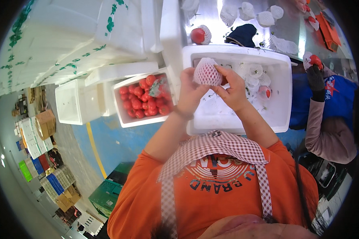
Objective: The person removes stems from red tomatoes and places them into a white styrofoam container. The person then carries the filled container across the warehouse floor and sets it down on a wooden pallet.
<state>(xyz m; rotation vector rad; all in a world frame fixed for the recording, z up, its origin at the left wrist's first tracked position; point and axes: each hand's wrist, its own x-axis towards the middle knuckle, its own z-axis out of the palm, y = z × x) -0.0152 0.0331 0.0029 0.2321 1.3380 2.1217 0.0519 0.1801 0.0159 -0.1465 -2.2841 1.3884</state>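
My left hand (189,91) and my right hand (234,88) together grip a red tomato sleeved in white foam netting (208,73). The net covers most of the fruit, and a bit of bare red shows by my right fingers. Both hands are over the left part of a white foam box (239,127). Inside that box, at the right, lie several netted fruits (255,76); one netted tomato (264,92) shows red. Small green scraps are scattered on the box floor.
Left of me, an open foam box (124,121) holds many bare tomatoes (145,100). Beyond my box, a metal table (209,12) carries foam nets (229,15), a half-netted tomato (201,35) and a dark cloth (242,35). A co-worker's gloved hand (315,78) holds a partly netted tomato at right.
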